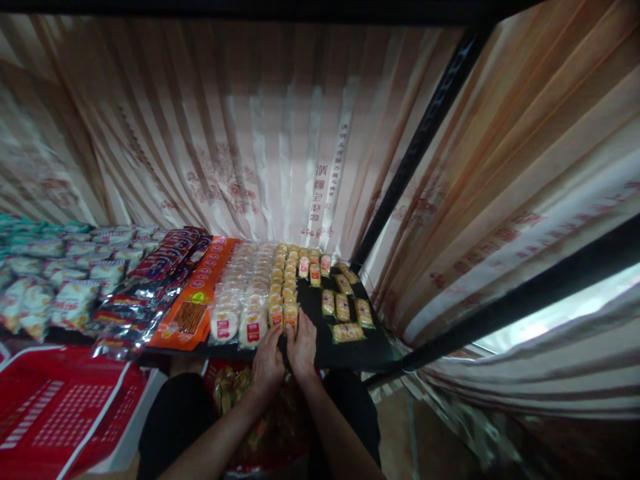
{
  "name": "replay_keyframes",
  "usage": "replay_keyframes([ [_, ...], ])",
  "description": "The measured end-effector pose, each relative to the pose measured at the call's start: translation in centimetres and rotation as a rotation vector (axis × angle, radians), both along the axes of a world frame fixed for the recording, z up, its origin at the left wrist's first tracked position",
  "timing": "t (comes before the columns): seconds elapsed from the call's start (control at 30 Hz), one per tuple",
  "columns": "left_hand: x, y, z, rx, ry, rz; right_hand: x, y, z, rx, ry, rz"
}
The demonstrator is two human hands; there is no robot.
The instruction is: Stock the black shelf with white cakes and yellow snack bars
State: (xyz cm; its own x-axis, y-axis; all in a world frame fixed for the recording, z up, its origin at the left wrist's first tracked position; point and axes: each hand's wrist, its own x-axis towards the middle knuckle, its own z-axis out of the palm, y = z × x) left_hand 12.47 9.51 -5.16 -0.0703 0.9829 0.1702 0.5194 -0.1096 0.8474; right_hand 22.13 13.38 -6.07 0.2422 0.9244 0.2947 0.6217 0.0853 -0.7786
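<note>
My left hand [269, 361] and my right hand [302, 343] are side by side at the front of two rows of small yellow wrapped snack packets [289, 293]. The fingers of my left hand are closed at the lower edge of the front left packet [275, 315]. My right hand curls around the right side of the front right packet [291, 316]. My fingers partly cover the lower ends of both. Clear-wrapped round white crackers [253, 328] stand in rows just left of them. Several loose yellow packets [348, 332] lie to the right on the black shelf [325, 353].
Orange bags of brown sticks [193, 313], dark shiny packets [150, 283] and white snack bags [75, 301] line the shelf leftward. A red basket [100, 400] stands lower left. Wrapped snacks [227, 387] sit between my knees. Black poles [417, 150] and curtains [280, 133] enclose the shelf.
</note>
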Motion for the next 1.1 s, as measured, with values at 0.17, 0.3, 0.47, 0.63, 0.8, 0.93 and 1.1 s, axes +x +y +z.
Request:
replay_keyframes([
  [0.17, -0.4, -0.3, 0.2, 0.011, 0.034, -0.019, -0.6, 0.3, 0.0, -0.031, 0.106, -0.002],
  [0.3, -0.4, -0.3, 0.4, 0.055, 0.11, -0.095, -0.4, 1.0, 0.4, -0.095, 0.242, 0.022],
  [0.47, -0.2, 0.4, -0.2, 0.103, 0.108, -0.139, -0.4, 2.4, 0.6, -0.103, 0.414, 0.041],
  [0.63, -0.3, 1.3, -0.7, 0.093, 0.123, -0.105, -1.6, 3.1, 0.6, -0.126, 0.442, 0.1],
  [0.8, -0.3, 1.5, -0.8, 0.061, 0.126, -0.051, -1.8, 3.2, 0.4, -0.105, 0.434, 0.09],
  [0.93, -0.1, 1.5, -1.2, 0.109, 0.168, -0.033, -1.3, 3.6, 0.2, -0.096, 0.436, 0.059],
  [1.1, 0.3, 1.5, -0.9, 0.147, 0.201, -0.009, -1.2, 3.8, 0.7, -0.119, 0.44, 0.091],
])
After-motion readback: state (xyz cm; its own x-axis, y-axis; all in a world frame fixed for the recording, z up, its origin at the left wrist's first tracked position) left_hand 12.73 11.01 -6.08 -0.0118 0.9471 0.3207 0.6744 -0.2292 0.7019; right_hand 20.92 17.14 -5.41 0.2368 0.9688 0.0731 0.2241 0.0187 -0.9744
